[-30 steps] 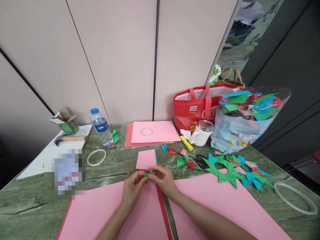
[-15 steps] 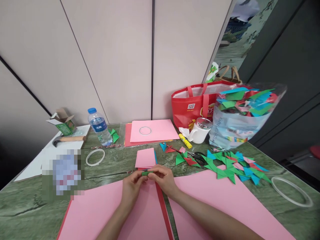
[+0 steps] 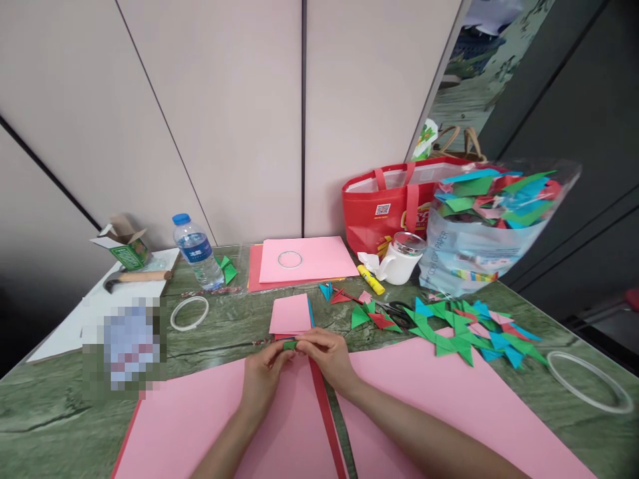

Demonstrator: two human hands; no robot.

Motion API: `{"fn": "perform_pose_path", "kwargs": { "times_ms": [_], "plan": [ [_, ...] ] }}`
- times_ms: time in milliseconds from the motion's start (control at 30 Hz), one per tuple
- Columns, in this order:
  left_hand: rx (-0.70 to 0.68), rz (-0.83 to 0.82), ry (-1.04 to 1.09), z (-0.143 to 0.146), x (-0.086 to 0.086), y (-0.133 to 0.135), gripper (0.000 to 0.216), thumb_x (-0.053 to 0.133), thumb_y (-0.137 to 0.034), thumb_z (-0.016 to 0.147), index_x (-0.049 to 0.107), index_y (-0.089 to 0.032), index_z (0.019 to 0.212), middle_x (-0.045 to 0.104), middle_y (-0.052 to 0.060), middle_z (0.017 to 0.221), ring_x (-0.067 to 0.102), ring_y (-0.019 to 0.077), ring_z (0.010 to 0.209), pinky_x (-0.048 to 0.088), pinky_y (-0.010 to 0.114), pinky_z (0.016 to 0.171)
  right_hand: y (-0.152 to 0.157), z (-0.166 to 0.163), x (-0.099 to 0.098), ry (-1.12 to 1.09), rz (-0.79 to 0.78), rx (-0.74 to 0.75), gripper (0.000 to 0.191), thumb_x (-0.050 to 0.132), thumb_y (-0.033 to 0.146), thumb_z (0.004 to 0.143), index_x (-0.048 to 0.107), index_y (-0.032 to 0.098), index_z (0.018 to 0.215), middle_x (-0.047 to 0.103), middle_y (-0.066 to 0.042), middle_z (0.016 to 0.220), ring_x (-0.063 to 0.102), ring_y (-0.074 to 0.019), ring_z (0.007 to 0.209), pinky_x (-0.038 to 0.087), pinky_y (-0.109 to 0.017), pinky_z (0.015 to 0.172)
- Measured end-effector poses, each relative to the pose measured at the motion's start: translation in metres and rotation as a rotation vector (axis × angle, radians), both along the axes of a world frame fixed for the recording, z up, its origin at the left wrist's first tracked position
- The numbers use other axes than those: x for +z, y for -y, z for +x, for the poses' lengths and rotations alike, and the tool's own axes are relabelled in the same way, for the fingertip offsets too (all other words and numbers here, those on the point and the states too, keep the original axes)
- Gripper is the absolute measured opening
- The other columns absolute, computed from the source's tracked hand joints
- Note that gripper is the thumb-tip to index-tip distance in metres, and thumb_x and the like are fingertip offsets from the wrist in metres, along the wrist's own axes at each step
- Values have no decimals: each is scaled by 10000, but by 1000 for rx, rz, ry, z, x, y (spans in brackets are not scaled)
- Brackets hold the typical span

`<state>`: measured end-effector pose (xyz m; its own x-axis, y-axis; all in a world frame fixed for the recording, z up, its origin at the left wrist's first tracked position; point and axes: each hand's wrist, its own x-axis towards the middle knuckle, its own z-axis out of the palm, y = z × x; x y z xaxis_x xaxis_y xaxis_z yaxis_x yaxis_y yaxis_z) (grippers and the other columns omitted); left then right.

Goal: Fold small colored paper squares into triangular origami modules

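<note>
Between the fingertips of both hands is a small folded piece of green paper (image 3: 289,345). My left hand (image 3: 262,372) pinches its left end, fingers closed. On the other end, my right hand (image 3: 329,359) is closed with thumb and fingers together. Part of the paper is hidden by the fingers. Just beyond the hands lies a stack of small pink paper squares (image 3: 290,315), with blue and red edges peeking out. Both forearms rest over large pink sheets (image 3: 200,419) with a red sheet showing beneath.
Folded green, blue, red and pink paper pieces (image 3: 452,332) lie right, near scissors (image 3: 399,313), a glue stick (image 3: 371,279) and a white mug (image 3: 403,259). Behind stand a red bag (image 3: 364,219) and a plastic bag (image 3: 469,253). Left are a water bottle (image 3: 197,249) and hammer (image 3: 144,275).
Both hands keep nearly the same place and grip on the green paper. The view has shifted very slightly.
</note>
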<state>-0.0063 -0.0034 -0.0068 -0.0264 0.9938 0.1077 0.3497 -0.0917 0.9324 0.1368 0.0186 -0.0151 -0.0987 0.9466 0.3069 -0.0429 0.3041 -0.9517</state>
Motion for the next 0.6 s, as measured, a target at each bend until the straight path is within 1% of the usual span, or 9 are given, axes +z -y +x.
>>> {"fn": "perform_pose_path", "kwargs": {
  "times_ms": [133,300,400,500,600],
  "plan": [
    [-37,-53,58,2,2,1,144,520,-235,718,651,-181,693,663,4,612,604,153,576,476,245,581,-1,1,-2,-2,-12,7,92,622,215,689,705,216,730,639,-21,640,581,-145,597,463,-256,580],
    [-90,-160,159,4,11,2,144,538,-263,702,632,-157,679,645,11,567,592,148,521,472,242,513,3,2,0,64,21,-30,91,607,209,702,698,209,700,624,-15,613,570,-138,590,450,-249,579],
    [-104,-202,192,5,16,2,142,564,-273,683,622,-144,672,641,16,544,590,148,508,457,234,487,5,2,0,88,47,-42,98,594,213,716,691,208,706,626,-21,632,569,-141,606,444,-248,580],
    [-119,-220,210,5,19,2,146,585,-282,671,608,-142,637,624,9,504,577,139,474,439,224,459,6,1,-1,89,36,-6,101,589,227,720,680,207,758,631,-31,695,568,-139,625,440,-240,565],
    [-130,-246,190,5,17,3,173,602,-305,661,595,-140,609,582,-12,452,525,115,398,392,203,387,5,1,-2,118,42,44,108,605,251,705,678,214,777,615,-29,720,550,-137,647,427,-233,559]
  ]
}}
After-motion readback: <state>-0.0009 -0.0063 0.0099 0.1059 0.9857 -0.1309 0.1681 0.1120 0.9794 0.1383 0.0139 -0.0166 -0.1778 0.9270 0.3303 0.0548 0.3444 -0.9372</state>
